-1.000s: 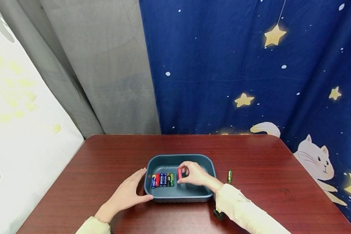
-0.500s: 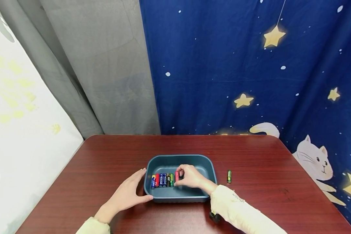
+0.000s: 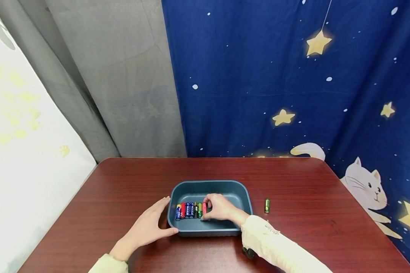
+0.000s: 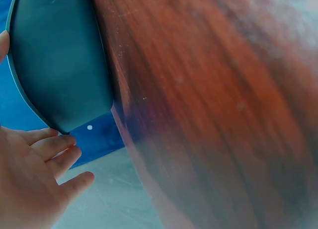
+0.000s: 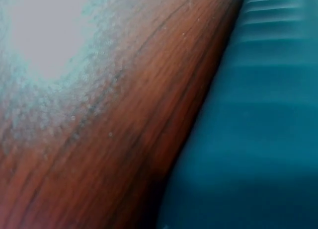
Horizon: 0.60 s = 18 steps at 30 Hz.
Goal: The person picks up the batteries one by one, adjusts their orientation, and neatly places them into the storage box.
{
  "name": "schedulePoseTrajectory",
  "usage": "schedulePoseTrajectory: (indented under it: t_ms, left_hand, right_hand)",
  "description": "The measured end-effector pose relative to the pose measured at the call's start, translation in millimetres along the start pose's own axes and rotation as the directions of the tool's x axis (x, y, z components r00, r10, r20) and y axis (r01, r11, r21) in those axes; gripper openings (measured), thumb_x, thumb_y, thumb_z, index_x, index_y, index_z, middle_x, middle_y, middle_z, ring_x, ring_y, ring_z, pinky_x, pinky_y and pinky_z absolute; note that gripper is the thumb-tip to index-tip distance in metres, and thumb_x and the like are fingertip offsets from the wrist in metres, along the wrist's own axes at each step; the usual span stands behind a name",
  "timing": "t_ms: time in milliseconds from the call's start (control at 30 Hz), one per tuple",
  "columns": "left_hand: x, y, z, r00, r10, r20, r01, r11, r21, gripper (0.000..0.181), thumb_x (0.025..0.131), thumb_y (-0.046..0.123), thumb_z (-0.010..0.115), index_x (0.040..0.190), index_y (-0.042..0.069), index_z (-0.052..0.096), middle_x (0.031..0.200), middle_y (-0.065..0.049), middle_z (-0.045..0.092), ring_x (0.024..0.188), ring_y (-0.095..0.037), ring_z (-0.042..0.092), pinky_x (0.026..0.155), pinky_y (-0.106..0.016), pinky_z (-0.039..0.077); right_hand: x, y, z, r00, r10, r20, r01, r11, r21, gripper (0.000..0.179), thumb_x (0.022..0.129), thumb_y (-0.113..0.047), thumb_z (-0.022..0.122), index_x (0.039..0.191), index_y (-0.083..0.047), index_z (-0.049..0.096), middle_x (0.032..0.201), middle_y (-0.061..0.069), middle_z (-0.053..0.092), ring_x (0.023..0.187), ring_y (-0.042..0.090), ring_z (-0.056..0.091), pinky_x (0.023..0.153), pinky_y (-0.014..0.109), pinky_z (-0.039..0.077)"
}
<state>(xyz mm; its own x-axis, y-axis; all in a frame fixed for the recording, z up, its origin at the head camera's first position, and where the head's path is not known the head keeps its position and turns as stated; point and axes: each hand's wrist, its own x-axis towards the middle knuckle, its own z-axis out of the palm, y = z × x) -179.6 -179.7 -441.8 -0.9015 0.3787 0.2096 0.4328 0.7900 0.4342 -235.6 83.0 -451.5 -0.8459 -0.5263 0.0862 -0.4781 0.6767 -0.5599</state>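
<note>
A dark teal tray point(image 3: 210, 182) stands on the table in the head view. Inside, towards its left, several batteries lie side by side: a blue-and-yellow one point(image 3: 178, 212), a red one point(image 3: 182, 211), blue ones point(image 3: 189, 210), a black one point(image 3: 196, 210) and a green one point(image 3: 199, 210). My right hand point(image 3: 223, 207) pinches a pinkish-red battery point(image 3: 204, 208) at the right end of this row, close against the green one. My left hand point(image 3: 146, 224) touches the tray's left side, fingers extended and thumb at the front corner; the left wrist view shows its fingers point(image 4: 52, 147) at the tray's rim.
Another green battery point(image 3: 267, 206) lies on the reddish-brown table point(image 3: 304, 197), right of the tray. The tray's ribbed outer wall point(image 5: 253, 134) fills the right side of the right wrist view. Curtains point(image 3: 242, 94) hang behind the table.
My right hand has moved left inside the tray, bringing the pinkish-red battery up to the end of the row. The left hand has stayed at the tray's side.
</note>
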Motion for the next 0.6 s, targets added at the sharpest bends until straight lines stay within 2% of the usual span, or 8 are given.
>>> schedulePoseTrajectory:
  t_ms: [300, 600]
  left_hand:
    - [-0.1, 0.3, -0.1, 1.000, -0.013, 0.006, 0.013, 1.000, -0.012, 0.098, 0.066, 0.064, 0.066, 0.138, 0.006, 0.036, 0.139, -0.010, 0.040, 0.126, -0.028, 0.038, 0.096, -0.050, 0.037]
    - [0.1, 1.5, 0.1, 0.999, -0.028, 0.015, 0.029, 1.000, -0.012, 0.097, 0.066, 0.063, 0.066, 0.139, 0.007, 0.036, 0.140, -0.010, 0.039, 0.126, -0.028, 0.038, 0.096, -0.052, 0.037]
  right_hand:
    - [0.2, -1.0, 1.1, 1.000, -0.002, 0.006, 0.002, 1.000, -0.026, 0.045, 0.065, -0.034, 0.080, 0.096, -0.008, 0.060, 0.072, -0.002, 0.051, 0.063, 0.006, 0.043, 0.054, 0.019, 0.037]
    - [-0.7, 1.2, -1.6, 1.000, -0.009, -0.014, 0.009, 0.999, 0.034, 0.055, 0.066, -0.034, 0.080, 0.105, -0.002, 0.058, 0.076, 0.001, 0.054, 0.064, 0.006, 0.045, 0.057, 0.021, 0.040]
